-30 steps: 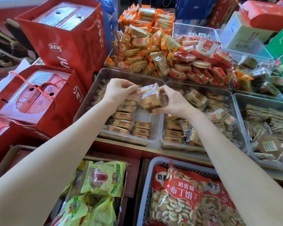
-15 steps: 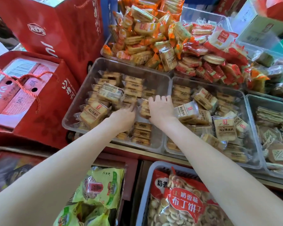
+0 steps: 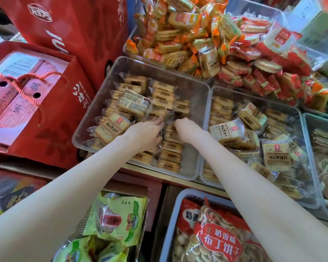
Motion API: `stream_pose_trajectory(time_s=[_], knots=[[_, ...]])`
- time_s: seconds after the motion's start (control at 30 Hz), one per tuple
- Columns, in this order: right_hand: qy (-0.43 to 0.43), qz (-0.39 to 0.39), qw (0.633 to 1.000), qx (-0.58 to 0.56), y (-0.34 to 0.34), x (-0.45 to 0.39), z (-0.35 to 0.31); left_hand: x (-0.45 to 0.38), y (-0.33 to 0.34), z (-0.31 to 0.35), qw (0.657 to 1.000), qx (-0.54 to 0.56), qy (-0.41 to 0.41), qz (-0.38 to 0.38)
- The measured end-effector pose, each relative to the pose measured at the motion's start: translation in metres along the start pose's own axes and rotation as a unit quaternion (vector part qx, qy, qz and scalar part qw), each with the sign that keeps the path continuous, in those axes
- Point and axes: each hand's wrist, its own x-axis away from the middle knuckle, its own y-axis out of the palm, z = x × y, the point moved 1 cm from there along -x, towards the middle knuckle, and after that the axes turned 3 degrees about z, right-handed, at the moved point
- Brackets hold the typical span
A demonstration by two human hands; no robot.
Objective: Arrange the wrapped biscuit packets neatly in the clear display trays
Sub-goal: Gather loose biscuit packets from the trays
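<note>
Two hands reach into the left clear display tray (image 3: pixel 102 103), which sits beside a second clear tray (image 3: pixel 299 118) on its right. The left hand (image 3: pixel 145 132) lies knuckles-up over the middle rows of wrapped biscuit packets (image 3: pixel 170 148), its fingers (image 3: pixel 157 121) bent down onto the wrappers; whether they grasp one packet cannot be told. The right hand (image 3: pixel 186 129) is just beside it, wrist bent and fingers tucked under toward the packets, hidden from the camera; its grip cannot be told either. Packets in the left tray stand on edge in rows near the front and rear, with several larger labelled packets (image 3: pixel 112 127) lying loose across the left side. The second tray holds the same kind of packets in a looser heap. Behind both trays lie a pile of orange-wrapped biscuits (image 3: pixel 178 35) and a pile of red-wrapped biscuits (image 3: pixel 263 72). Red gift boxes (image 3: pixel 45 120) with rope handles stand to the left. Below the trays lie green snack bags (image 3: pixel 117 220) and a grey basket (image 3: pixel 170 224) holding a red bag of round biscuits (image 3: pixel 216 241).
</note>
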Motion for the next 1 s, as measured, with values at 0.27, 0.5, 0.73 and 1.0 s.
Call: stream_pose_trajectory(time_s=[0.27,0.5,0.73,1.0], knots=[[0.065,0.075,0.991,-0.092,-0.008,-0.006,0.006,0.0,-0.02,0.01,0.997,-0.03,-0.003,0.07],[0.119,0.123,0.771,-0.614,-0.007,-0.025,-0.002,-0.023,-0.027,0.008,0.991,-0.107,-0.032,0.075],[0.104,0.168,0.852,-0.485,-0.007,-0.036,0.01,-0.032,-0.026,-0.006,0.995,-0.08,-0.054,-0.002],[0.097,0.118,0.988,-0.004,-0.01,-0.062,0.018,-0.032,-0.027,-0.008,0.996,-0.063,-0.067,-0.015]])
